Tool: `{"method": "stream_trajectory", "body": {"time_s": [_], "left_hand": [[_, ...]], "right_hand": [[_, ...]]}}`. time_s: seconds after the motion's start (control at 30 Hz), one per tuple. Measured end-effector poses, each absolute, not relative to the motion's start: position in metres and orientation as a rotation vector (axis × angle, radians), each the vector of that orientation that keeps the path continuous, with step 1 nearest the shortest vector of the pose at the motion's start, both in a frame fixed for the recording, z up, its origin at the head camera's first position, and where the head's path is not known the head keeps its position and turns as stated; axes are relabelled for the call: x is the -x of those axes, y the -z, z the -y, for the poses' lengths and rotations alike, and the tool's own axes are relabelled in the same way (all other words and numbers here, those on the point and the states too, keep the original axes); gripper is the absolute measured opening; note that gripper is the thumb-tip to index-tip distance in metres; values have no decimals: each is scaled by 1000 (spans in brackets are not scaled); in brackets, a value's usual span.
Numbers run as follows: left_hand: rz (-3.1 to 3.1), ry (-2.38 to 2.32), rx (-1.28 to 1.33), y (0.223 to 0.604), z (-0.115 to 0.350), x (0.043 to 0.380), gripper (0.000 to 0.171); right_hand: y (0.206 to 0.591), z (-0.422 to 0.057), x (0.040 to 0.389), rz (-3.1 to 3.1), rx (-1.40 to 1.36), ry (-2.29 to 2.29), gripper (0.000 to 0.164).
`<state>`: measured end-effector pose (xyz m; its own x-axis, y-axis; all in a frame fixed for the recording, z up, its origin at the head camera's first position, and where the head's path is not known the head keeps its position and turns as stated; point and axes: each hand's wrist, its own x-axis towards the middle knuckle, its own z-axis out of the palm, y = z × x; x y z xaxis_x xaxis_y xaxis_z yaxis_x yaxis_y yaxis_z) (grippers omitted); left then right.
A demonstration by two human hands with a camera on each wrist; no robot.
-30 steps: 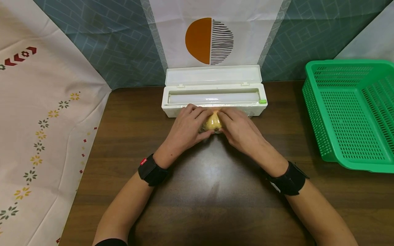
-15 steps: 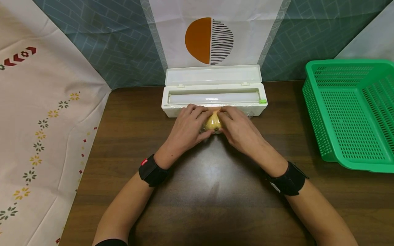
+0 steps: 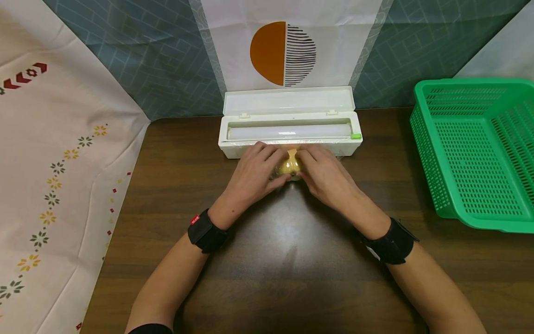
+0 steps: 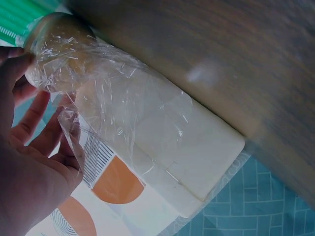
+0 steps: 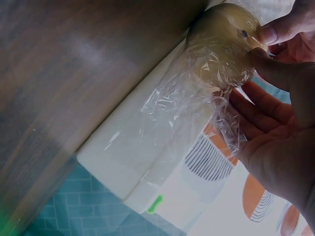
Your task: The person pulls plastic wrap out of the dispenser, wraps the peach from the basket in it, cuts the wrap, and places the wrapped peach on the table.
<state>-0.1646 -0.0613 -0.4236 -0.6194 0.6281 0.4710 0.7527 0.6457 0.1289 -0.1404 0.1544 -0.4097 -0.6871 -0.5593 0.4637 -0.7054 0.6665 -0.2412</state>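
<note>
At the left side of the frame a white cloth (image 3: 89, 199) with little flowers hangs by the brown table (image 3: 175, 195). Next, left of the middle, comes the left hand (image 3: 255, 175). Its fingers and thumb are bent around the left side of a yellow fruit (image 3: 290, 165). I can't tell what kind of fruit it is. The fruit sits just above the middle of the frame, right between the two hands, so neither hand is nearer. It looks round, with no clear long way, and its small dark spot points to the bottom of the frame. Clear plastic wrap (image 4: 130, 98) covers it and spreads out to both sides. Behind the fruit, a white wrap box (image 3: 231, 150) lies long ways from left to right, lid up. I can't tell if they touch. The right hand (image 3: 327, 176) holds the fruit's right side, fingers bent too. At the far right is a green basket (image 3: 452, 206).
</note>
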Motion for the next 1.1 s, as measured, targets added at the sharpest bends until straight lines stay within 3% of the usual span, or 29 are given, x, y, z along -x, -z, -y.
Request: {"method": "stream_trajectory", "body": {"time_s": [1.1], "left_hand": [[2541,390,1090,422,62,165,41]], "right_hand": [[410,-153,142,2571,-920,-675,41]]}}
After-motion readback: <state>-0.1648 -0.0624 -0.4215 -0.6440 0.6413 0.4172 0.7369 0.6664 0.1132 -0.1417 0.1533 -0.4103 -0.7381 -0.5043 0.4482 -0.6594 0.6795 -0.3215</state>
